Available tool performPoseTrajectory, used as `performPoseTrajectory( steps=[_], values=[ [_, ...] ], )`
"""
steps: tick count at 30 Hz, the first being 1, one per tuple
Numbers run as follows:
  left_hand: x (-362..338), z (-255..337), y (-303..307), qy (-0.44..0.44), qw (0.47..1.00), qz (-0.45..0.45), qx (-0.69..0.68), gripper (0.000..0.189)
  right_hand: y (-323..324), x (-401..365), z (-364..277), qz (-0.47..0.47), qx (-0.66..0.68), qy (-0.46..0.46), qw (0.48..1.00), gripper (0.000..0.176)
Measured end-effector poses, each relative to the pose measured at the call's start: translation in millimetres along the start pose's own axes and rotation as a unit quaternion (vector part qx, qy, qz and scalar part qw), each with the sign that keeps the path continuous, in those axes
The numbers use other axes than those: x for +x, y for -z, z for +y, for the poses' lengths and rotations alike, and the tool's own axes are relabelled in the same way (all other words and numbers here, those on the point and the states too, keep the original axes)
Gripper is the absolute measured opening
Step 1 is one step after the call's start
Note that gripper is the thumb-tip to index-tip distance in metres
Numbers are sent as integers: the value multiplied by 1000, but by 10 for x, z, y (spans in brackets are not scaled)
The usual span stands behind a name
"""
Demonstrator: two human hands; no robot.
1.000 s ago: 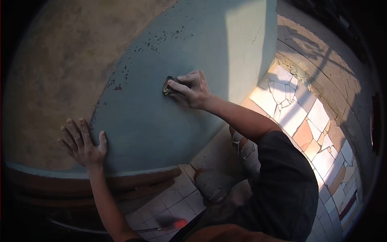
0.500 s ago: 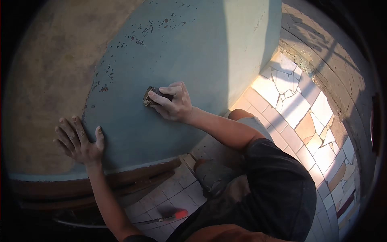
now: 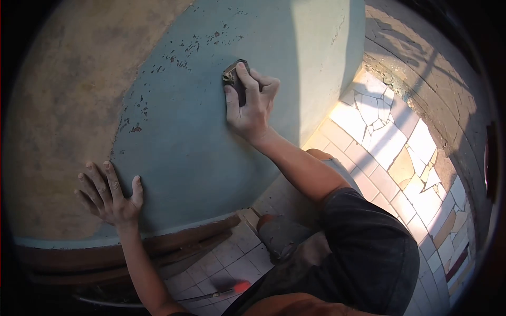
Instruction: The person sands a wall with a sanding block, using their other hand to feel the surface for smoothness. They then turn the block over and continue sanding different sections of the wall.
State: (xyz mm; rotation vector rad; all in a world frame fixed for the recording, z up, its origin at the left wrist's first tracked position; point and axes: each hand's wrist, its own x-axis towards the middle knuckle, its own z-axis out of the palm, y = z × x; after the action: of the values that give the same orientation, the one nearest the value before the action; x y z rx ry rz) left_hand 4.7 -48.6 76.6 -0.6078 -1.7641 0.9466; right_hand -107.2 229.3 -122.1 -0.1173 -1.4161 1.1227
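Observation:
My right hand [image 3: 252, 105] is closed around a small dark sanding block [image 3: 230, 75] with a frayed, pale-edged end. The block is pressed to the blue-green painted wall [image 3: 184, 142], below a band of chipped spots. My left hand [image 3: 113, 197] lies flat with fingers spread, its palm near the border between the blue-green paint and a bare tan patch [image 3: 74, 105]. Pale dust coats the fingers of both hands. The block's face against the wall is hidden.
Brown wooden strips [image 3: 158, 239] run along the wall's foot. On the tiled floor [image 3: 232, 253] lies a thin rod with a red end [image 3: 242, 286]. My bent legs [image 3: 282, 237] are close to the wall. Sunlit broken-tile paving [image 3: 390, 142] extends to the right.
My right hand has slid the sanding block up and to the right across the wall, and the wrist has turned more upright. My left hand stays spread at nearly the same place.

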Motion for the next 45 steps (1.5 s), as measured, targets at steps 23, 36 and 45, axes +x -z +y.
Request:
performPoseTrajectory(
  steps=[23,36,45],
  values=[
    [-195,-33,-20,42,998,-35,-36,68,39,257,108,-94,94,236,963,50],
    [-58,109,-39,64,997,-21,-32,70,-63,-881,-736,-82,105,158,978,59],
    [-74,117,-29,32,998,0,-50,74,171,1101,1361,-29,23,6,999,49]
  ],
)
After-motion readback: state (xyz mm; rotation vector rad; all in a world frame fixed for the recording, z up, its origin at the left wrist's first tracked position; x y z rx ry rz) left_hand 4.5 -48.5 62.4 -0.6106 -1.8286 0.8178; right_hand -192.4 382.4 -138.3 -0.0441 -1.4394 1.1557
